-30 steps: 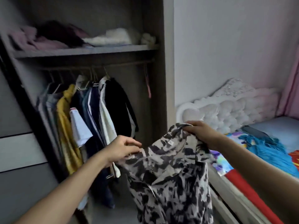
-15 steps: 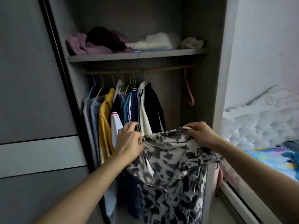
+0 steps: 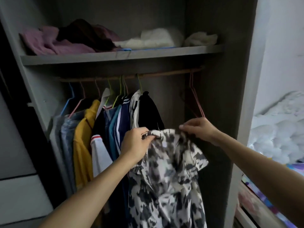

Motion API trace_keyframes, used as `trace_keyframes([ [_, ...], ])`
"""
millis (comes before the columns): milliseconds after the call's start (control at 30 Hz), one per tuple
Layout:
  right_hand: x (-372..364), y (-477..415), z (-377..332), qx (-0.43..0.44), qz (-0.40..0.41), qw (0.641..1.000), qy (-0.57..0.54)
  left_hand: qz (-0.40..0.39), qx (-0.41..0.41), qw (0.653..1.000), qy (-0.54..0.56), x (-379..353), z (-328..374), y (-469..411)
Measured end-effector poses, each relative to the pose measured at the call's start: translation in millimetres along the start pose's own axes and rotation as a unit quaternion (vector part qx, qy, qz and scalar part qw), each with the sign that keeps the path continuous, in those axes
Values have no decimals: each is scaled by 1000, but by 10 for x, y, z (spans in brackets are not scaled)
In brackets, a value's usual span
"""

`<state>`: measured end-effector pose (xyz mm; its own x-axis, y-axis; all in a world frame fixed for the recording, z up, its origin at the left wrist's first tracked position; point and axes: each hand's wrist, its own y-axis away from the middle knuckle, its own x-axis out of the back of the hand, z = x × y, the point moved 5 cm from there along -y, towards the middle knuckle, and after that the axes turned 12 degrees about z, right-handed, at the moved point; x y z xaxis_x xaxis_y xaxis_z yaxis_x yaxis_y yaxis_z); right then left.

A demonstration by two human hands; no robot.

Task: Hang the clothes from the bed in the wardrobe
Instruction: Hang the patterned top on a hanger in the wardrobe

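A black-and-white patterned shirt (image 3: 166, 178) hangs from both my hands in front of the open wardrobe. My left hand (image 3: 135, 143) grips its collar on the left side. My right hand (image 3: 197, 129) pinches the collar's right side, just below an empty pink hanger (image 3: 195, 96) that hangs at the right end of the wooden rail (image 3: 164, 74). Several hung garments (image 3: 105, 129) fill the left half of the rail.
A shelf (image 3: 115, 56) above the rail carries folded purple, dark and white clothes. A dark sliding door (image 3: 18, 145) stands at the left. The white tufted headboard (image 3: 278, 132) and colourful bedding (image 3: 294, 170) lie at the right, past the wardrobe's side wall (image 3: 243, 112).
The view swung left from the bed toward the wardrobe and closer in. Both hands carried the patterned shirt up to the rail; my right hand now sits under the empty pink hanger.
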<state>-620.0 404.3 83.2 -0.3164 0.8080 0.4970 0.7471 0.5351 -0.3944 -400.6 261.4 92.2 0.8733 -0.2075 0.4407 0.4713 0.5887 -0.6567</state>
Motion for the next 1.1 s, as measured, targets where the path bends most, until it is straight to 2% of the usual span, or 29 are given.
trace_keyframes([
  [67, 214, -503, 64, 39, 101, 986, 129, 27, -25, 999, 3, -75, 12, -209],
  [133, 349, -936, 117, 60, 153, 957, 241, 44, -30, 999, 0, -158, -50, -358],
  [300, 274, -1596, 359, 19, 138, 923, 359, 45, -14, 999, 14, -341, -273, -596],
  [400, 230, -1744, 440, 22, 183, 901, 393, 28, -2, 1000, 15, -393, -383, -730],
  [500, 250, -1759, 432, 28, 227, 906, 355, -14, 12, 999, 30, -477, -483, -861],
  [600, 273, -1728, 302, 41, 226, 933, 277, -60, 38, 997, 40, -546, -536, -965],
  [700, 251, -1577, 90, 53, 246, 943, 217, -82, 55, 994, 57, -555, -604, -1073],
  [833, 131, -1099, -40, 11, 269, 951, 151, -96, 65, 991, 72, -505, -697, -1152],
  [967, -52, -367, 128, -19, 327, 942, 76, -108, 64, 988, 86, -486, -759, -1137],
  [1100, -200, 50, 306, -85, 308, 947, -21, -126, 52, 987, 86, -584, -749, -1069],
])
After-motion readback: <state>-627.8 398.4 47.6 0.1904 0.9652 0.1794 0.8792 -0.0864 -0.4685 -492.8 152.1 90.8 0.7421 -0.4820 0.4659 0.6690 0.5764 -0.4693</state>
